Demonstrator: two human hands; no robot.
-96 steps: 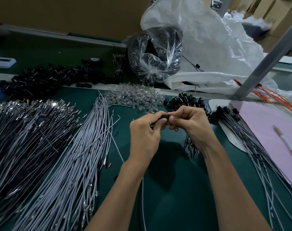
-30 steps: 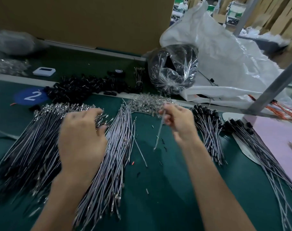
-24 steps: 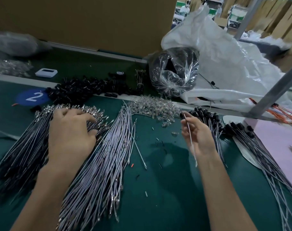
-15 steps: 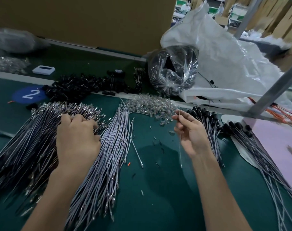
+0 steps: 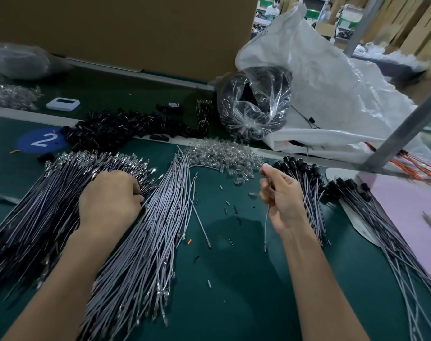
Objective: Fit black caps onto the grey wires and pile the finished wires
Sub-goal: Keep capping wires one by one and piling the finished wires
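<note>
My left hand [image 5: 111, 198] rests on the pile of dark wires with metal tips [image 5: 44, 207], at its border with the fan of grey wires [image 5: 155, 230]. Its fingers curl down into the strands and the fingertips are hidden. My right hand [image 5: 283, 195] is raised over the green mat and pinches one thin grey wire [image 5: 265, 230], which hangs down below the palm. Just right of that hand lies a pile of wires with black caps [image 5: 305, 178]. Loose black caps [image 5: 121, 129] are heaped at the back left.
A heap of clear pieces [image 5: 222, 156] lies behind the hands. A clear bag of black parts [image 5: 254, 104] and a big white sack [image 5: 332, 94] stand at the back. More capped wires [image 5: 387, 232] lie by a pink sheet [image 5: 411, 205]; a metal post [image 5: 406, 124] slants above.
The hands, joined over a cap three seconds ago, have parted. My left hand went to the wire pile and shifted on it. My right hand turned, so its wire now hangs straight down.
</note>
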